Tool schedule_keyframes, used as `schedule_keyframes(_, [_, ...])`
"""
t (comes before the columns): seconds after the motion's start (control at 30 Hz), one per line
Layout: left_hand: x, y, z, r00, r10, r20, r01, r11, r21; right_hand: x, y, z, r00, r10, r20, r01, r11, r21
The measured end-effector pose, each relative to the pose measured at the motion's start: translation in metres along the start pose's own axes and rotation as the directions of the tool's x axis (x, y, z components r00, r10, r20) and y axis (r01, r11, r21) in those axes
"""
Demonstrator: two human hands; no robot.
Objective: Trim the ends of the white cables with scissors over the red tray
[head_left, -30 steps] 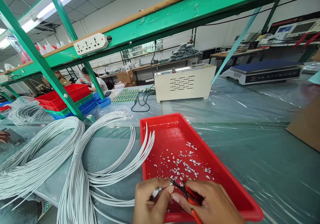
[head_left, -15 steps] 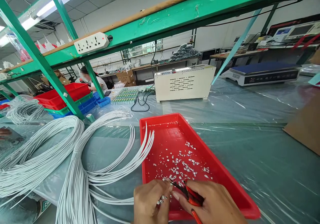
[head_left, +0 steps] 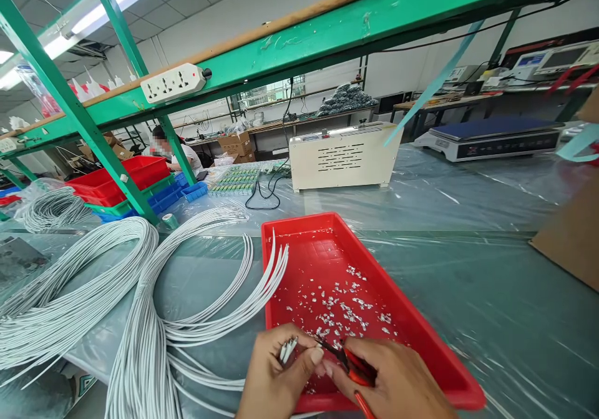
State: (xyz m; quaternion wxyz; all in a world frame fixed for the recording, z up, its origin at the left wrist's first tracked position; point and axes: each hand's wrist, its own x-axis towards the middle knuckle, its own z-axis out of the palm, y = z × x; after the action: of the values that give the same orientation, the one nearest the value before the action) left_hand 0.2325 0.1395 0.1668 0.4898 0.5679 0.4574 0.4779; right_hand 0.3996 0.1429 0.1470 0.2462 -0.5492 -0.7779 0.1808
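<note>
My left hand (head_left: pixel 276 375) is closed in a pinch on the end of a white cable (head_left: pixel 286 348), whose stripped tips stick up between finger and thumb. My right hand (head_left: pixel 397 381) grips small cutters with red handles (head_left: pixel 349 366); the dark jaws point left toward the cable end, just over the near end of the red tray (head_left: pixel 421 338). Many small white and silver offcuts (head_left: pixel 341 310) lie scattered in the tray. A large bundle of white cables (head_left: pixel 140 319) loops across the table to the left, several ends resting on the tray's left rim.
A cream metal box (head_left: pixel 344 155) stands behind the tray, a scale (head_left: pixel 491 135) at the far right, a brown cardboard sheet (head_left: pixel 571 231) at the right edge. Green shelf posts (head_left: pixel 93 132), stacked red and blue bins (head_left: pixel 126 185) and a seated person (head_left: pixel 163 147) are at the left.
My left hand has shifted up and turned, so the cable's stripped tips now stand out above the thumb. The cutters stay close by. A hand seen earlier at the far left is gone.
</note>
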Motion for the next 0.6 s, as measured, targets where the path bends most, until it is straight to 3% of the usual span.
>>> schedule_keyframes(0.07, [-0.001,-0.002,0.0,0.997,-0.005,-0.079,0.009,0.999,0.049,0.002,0.0,-0.001,0.983,0.028,0.183,-0.08,0.955,0.284])
schedule_keyframes(0.13, [-0.003,-0.002,0.0,0.986,0.108,-0.129,-0.085,0.981,0.173,0.004,-0.002,-0.003,0.961,0.006,0.275,-0.161,0.822,0.546])
schedule_keyframes(0.23, [-0.004,-0.002,0.002,0.927,0.359,-0.105,-0.32,0.907,0.275,0.005,-0.008,-0.006,0.978,0.051,0.202,-0.184,0.672,0.717])
schedule_keyframes(0.33, [-0.005,-0.006,0.004,0.849,0.528,-0.021,-0.493,0.805,0.328,0.003,-0.013,-0.005,0.992,0.126,0.026,-0.106,0.685,0.721])
schedule_keyframes(0.43, [-0.006,-0.011,0.006,0.797,0.602,0.051,-0.571,0.724,0.388,0.001,-0.015,-0.003,0.991,0.097,-0.089,-0.017,0.766,0.643])
schedule_keyframes(0.53, [-0.009,-0.013,0.009,0.818,0.572,-0.051,-0.509,0.764,0.397,0.001,-0.017,-0.004,0.984,0.084,-0.16,0.025,0.814,0.58])
schedule_keyframes(0.6, [-0.012,-0.012,0.009,0.864,0.496,-0.082,-0.439,0.824,0.358,0.002,-0.018,-0.006,0.967,0.11,-0.228,0.04,0.823,0.567])
